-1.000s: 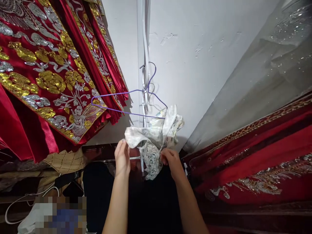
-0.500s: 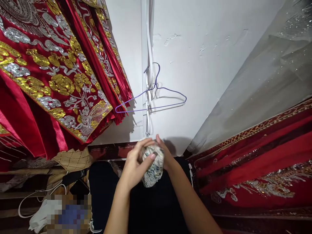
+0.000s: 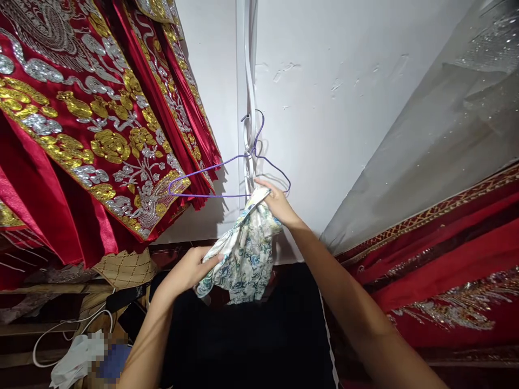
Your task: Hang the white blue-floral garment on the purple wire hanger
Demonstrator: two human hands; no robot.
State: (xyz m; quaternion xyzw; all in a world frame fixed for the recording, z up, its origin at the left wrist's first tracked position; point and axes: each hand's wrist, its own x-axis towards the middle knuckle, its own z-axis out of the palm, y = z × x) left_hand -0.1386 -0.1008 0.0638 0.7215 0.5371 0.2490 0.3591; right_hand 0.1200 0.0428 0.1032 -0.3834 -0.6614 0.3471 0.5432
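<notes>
A patterned cloth garment [image 3: 249, 259], white with green and blue swirls, is stretched between my two hands. My left hand [image 3: 197, 268] grips its lower left edge, thumb on top. Higher up, my right hand [image 3: 278, 204] pinches the upper corner, close to the bottom bar of a purple wire hanger [image 3: 203, 195]. The hanger hangs by its hook from a white strap [image 3: 248, 70] on the wall. Part of the hanger's lower right is hidden behind the garment and my right hand. Whether the cloth touches the bar I cannot tell.
Red garments with gold and silver embroidery [image 3: 109, 146] hang on the left. A sheer grey glittery fabric [image 3: 405, 146] and a red beaded garment [image 3: 446, 259] hang on the right. Low on the left, a beige quilted bag [image 3: 124, 269] and a white cable [image 3: 40, 346] lie near wooden slats.
The bunched garment has been spread out. My right hand has risen to the hanger with one corner, and my left hand has moved left. The hanger has swung slightly left and tilted.
</notes>
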